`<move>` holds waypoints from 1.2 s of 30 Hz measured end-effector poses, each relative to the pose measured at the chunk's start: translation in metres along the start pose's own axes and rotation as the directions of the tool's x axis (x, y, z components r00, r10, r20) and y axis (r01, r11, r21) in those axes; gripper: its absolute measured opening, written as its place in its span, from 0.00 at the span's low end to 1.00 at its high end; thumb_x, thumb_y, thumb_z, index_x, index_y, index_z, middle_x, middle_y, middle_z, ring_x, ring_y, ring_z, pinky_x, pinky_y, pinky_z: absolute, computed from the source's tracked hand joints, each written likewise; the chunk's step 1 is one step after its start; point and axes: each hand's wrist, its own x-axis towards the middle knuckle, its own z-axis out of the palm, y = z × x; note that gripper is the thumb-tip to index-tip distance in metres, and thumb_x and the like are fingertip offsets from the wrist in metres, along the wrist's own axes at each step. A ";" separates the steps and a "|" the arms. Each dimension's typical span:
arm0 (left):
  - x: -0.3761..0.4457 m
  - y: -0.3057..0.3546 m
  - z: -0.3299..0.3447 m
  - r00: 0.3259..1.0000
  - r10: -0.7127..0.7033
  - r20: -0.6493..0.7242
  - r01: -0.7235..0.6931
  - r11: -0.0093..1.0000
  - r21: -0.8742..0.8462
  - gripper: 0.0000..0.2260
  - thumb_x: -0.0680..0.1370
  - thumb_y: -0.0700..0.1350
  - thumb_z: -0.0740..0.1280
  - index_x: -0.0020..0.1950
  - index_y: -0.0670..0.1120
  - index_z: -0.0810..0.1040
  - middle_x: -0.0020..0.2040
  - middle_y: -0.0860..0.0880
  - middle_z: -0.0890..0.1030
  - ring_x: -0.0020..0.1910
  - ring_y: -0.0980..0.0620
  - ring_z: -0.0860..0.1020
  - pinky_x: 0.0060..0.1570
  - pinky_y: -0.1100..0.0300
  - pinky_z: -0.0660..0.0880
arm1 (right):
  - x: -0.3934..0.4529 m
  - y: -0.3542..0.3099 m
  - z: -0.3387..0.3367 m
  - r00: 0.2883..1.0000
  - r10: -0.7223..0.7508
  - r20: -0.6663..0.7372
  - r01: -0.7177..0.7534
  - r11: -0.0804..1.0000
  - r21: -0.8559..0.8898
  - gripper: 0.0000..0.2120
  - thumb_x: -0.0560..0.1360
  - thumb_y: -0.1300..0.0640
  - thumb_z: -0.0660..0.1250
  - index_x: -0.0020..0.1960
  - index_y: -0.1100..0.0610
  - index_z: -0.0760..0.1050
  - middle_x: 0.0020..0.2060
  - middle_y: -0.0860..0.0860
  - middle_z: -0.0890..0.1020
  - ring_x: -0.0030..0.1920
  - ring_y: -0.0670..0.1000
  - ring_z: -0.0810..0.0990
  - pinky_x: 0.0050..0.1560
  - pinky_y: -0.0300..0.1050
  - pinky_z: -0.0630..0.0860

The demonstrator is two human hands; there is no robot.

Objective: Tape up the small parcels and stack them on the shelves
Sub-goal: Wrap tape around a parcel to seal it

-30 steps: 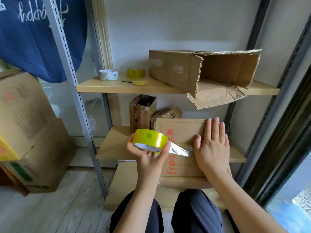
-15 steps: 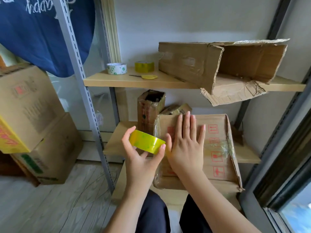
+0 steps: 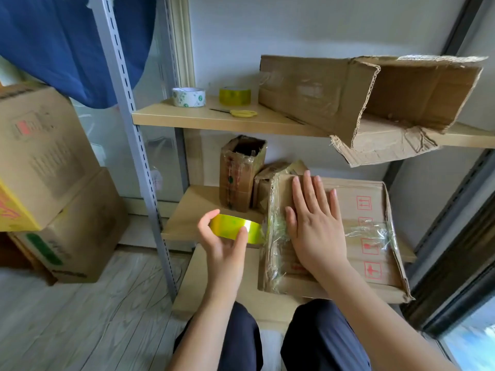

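1. The left hand [image 3: 223, 243] holds a yellow tape roll [image 3: 235, 230] between thumb and fingers, just beside the parcel's left edge
2. The right hand [image 3: 314, 223] lies flat on the parcel [image 3: 361, 236] – fingers straight and spread
3. The parcel rests on the lower shelf [image 3: 192, 223], clear tape wrapped across it
4. Upper shelf [image 3: 214, 120] – two tape rolls [image 3: 188, 97], scissors [image 3: 241, 113], an open box [image 3: 361, 95]
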 end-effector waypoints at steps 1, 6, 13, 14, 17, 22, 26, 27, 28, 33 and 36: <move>0.000 -0.002 -0.004 0.999 0.052 -0.008 -0.051 0.998 0.023 0.23 0.77 0.45 0.71 0.66 0.58 0.63 0.62 0.37 0.71 0.49 0.58 0.79 0.45 0.70 0.75 | 0.001 0.002 0.000 1.000 -0.001 0.004 0.001 1.000 0.008 0.28 0.83 0.45 0.45 0.81 0.55 0.52 0.80 0.53 0.52 0.80 0.54 0.47 0.79 0.58 0.48; 0.010 -0.029 -0.013 0.998 0.029 -0.057 -0.016 0.979 0.203 0.25 0.68 0.62 0.74 0.57 0.70 0.63 0.62 0.46 0.64 0.57 0.40 0.75 0.52 0.48 0.80 | 0.005 -0.007 -0.007 0.998 0.018 0.060 -0.021 0.998 0.056 0.36 0.80 0.34 0.42 0.81 0.53 0.48 0.81 0.51 0.46 0.80 0.53 0.41 0.79 0.57 0.44; 0.015 -0.052 0.023 0.994 -0.064 0.083 0.054 0.992 0.117 0.26 0.70 0.48 0.77 0.57 0.68 0.66 0.63 0.46 0.65 0.59 0.47 0.75 0.56 0.50 0.78 | 0.005 -0.036 -0.016 0.946 0.201 0.253 -0.201 0.979 -0.025 0.59 0.64 0.22 0.47 0.80 0.60 0.35 0.78 0.63 0.35 0.77 0.63 0.32 0.74 0.68 0.34; 0.016 -0.055 0.023 0.995 -0.054 0.085 0.044 0.992 0.116 0.27 0.70 0.47 0.77 0.58 0.67 0.65 0.63 0.47 0.66 0.59 0.47 0.75 0.56 0.51 0.77 | 0.006 -0.038 -0.016 0.940 0.209 0.268 -0.212 0.977 -0.020 0.59 0.64 0.23 0.48 0.80 0.61 0.35 0.77 0.64 0.34 0.77 0.63 0.31 0.73 0.69 0.34; 0.018 -0.054 0.018 0.981 -0.126 0.151 0.119 0.991 0.055 0.21 0.75 0.53 0.74 0.59 0.64 0.65 0.60 0.46 0.71 0.57 0.48 0.75 0.52 0.60 0.76 | 0.010 -0.029 -0.019 0.927 0.220 0.303 -0.242 0.969 0.038 0.57 0.69 0.31 0.61 0.80 0.60 0.34 0.77 0.63 0.32 0.76 0.63 0.28 0.73 0.70 0.35; 0.020 -0.033 0.032 0.940 -0.161 0.302 0.184 0.982 -0.050 0.13 0.81 0.49 0.61 0.63 0.63 0.67 0.57 0.54 0.75 0.51 0.62 0.78 0.55 0.58 0.75 | 0.026 0.016 -0.040 0.928 0.191 0.319 -0.258 0.948 0.185 0.54 0.72 0.36 0.65 0.80 0.58 0.36 0.79 0.57 0.34 0.77 0.56 0.30 0.75 0.65 0.35; 0.020 -0.018 0.044 0.894 -0.144 0.425 0.161 0.987 -0.002 0.17 0.79 0.52 0.68 0.64 0.60 0.66 0.55 0.55 0.76 0.47 0.67 0.79 0.47 0.69 0.75 | 0.026 0.052 -0.064 0.907 0.192 0.374 -0.290 0.930 0.227 0.52 0.73 0.36 0.65 0.80 0.57 0.37 0.80 0.54 0.37 0.78 0.52 0.33 0.76 0.62 0.36; 0.019 -0.014 0.046 0.867 -0.148 0.475 0.155 0.988 0.024 0.18 0.77 0.55 0.70 0.63 0.59 0.66 0.54 0.54 0.77 0.45 0.66 0.79 0.45 0.70 0.75 | 0.026 0.058 -0.069 0.888 0.231 0.397 -0.327 0.925 0.193 0.52 0.73 0.36 0.65 0.80 0.58 0.37 0.80 0.55 0.38 0.79 0.52 0.34 0.77 0.63 0.38; 0.019 -0.009 0.049 0.843 -0.162 0.513 0.168 0.985 0.035 0.20 0.75 0.58 0.72 0.61 0.58 0.66 0.51 0.55 0.77 0.43 0.65 0.79 0.44 0.69 0.75 | 0.027 0.063 -0.073 0.858 0.294 0.422 -0.382 0.914 0.139 0.52 0.73 0.37 0.65 0.80 0.61 0.39 0.80 0.57 0.41 0.79 0.54 0.38 0.77 0.65 0.41; 0.018 0.010 0.074 0.785 -0.153 0.601 0.045 0.981 0.191 0.27 0.64 0.67 0.74 0.55 0.56 0.68 0.42 0.57 0.76 0.39 0.57 0.76 0.42 0.58 0.74 | 0.013 0.075 -0.084 0.719 0.532 0.448 -0.586 0.810 -0.022 0.37 0.82 0.45 0.56 0.77 0.69 0.46 0.77 0.67 0.53 0.75 0.69 0.56 0.72 0.67 0.60; 0.010 0.021 0.089 0.747 -0.115 0.654 -0.085 0.960 0.267 0.24 0.65 0.68 0.74 0.49 0.54 0.70 0.43 0.53 0.74 0.39 0.56 0.74 0.41 0.59 0.72 | -0.008 0.077 -0.091 0.711 0.569 0.413 -0.632 0.774 0.022 0.34 0.84 0.47 0.52 0.79 0.65 0.42 0.78 0.65 0.48 0.77 0.69 0.51 0.74 0.66 0.57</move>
